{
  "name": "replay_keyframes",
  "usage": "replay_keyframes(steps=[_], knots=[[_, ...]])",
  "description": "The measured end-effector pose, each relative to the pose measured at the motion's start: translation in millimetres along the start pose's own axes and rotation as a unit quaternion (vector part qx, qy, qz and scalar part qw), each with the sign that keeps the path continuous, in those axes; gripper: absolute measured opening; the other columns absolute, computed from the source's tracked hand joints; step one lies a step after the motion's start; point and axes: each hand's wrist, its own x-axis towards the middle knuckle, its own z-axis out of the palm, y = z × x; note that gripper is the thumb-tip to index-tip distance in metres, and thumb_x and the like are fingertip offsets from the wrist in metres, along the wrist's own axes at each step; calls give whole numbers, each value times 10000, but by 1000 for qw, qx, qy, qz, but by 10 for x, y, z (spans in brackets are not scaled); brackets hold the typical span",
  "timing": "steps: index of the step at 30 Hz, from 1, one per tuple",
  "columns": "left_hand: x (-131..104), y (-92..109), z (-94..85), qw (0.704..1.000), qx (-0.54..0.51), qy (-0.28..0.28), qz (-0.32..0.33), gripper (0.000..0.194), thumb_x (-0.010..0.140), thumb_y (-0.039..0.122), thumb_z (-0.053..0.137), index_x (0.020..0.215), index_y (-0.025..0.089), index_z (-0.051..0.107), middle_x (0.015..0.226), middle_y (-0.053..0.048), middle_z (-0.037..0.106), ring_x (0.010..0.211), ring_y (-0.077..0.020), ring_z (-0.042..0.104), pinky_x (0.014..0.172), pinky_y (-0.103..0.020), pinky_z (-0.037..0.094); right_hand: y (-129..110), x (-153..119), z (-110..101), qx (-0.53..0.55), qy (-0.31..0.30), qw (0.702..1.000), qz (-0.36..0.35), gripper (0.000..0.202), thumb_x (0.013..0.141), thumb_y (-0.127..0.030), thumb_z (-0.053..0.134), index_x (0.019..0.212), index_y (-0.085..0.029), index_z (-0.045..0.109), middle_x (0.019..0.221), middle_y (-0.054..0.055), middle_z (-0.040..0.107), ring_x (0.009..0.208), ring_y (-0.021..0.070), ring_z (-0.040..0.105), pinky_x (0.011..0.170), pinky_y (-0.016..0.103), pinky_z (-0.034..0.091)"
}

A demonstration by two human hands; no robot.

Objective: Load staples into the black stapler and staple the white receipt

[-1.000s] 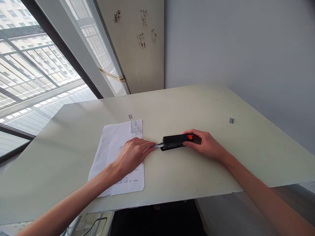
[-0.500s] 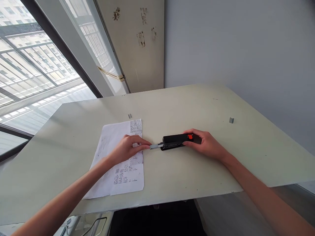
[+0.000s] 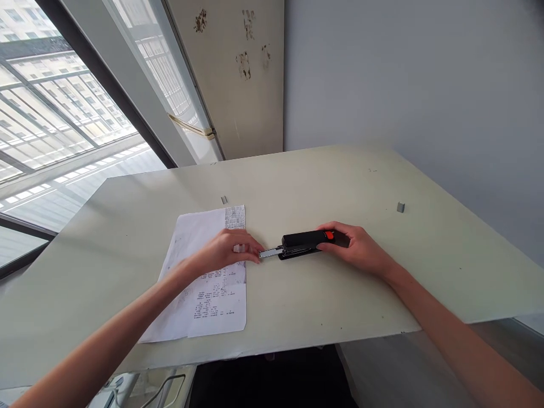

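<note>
A black stapler (image 3: pixel 301 240) with an orange-red patch on top lies on the table in the grip of my right hand (image 3: pixel 353 243), thumb in front and fingers behind. From its left end sticks out a narrow silver staple tray (image 3: pixel 270 253). My left hand (image 3: pixel 232 249) hovers over the paper's right edge, its thumb and fingertips parted around the tray's outer end. Whether the fingertips still touch the tray is hard to see. Beneath that hand lies a printed white sheet of paper (image 3: pixel 221 328), partly covered by my hand and forearm.
Two small grey pieces, seemingly staple strips, lie on the pale table (image 3: pixel 323 306): one piece (image 3: pixel 224 200) behind the paper, another piece (image 3: pixel 400 207) at the right. Beyond the table stand a worn beige panel (image 3: pixel 238 107), a grey wall (image 3: pixel 403 73) and a window (image 3: pixel 55 96).
My left thumb and fingers have spread from a pinch on the tray's end, showing more of the tray. The right hand and stapler have hardly moved.
</note>
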Motion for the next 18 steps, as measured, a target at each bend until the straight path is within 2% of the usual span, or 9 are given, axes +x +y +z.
replay_keyframes(steps=[3,7,10,13,18], knots=[[185,17,-16,998,26,-19,59,364,943,589,715,1007,249,829,833,-42,750,761,-171,664,731,-299,525,-2,3,-4,0,3,1000,-1,434,874,-660,716,1106,-294,748,974,23,744,878,241,667,810,372,546],[512,71,10,993,48,-49,92,465,932,661,682,1021,221,801,855,-50,729,760,-171,654,704,-293,497,8,5,-5,4,0,1000,-10,413,878,-648,722,1094,-296,748,974,20,748,879,242,673,822,379,553],[699,57,79,989,70,-43,119,520,923,704,659,997,203,775,805,-44,701,722,-168,627,688,-296,472,29,8,4,9,3,1000,-22,417,885,-647,713,1102,-293,745,995,27,761,909,255,695,846,395,569],[775,-13,155,984,102,-32,142,557,948,728,601,1004,194,748,768,-36,677,678,-160,597,691,-302,464,54,13,19,1,16,999,-38,404,892,-636,709,1099,-290,743,1020,33,767,935,261,696,843,394,570],[737,-112,254,969,170,-11,180,581,1030,697,447,1011,184,718,766,-52,678,684,-181,609,711,-320,468,70,22,35,-14,27,998,-57,371,911,-610,690,1094,-290,730,1003,34,768,921,263,692,790,377,563]])
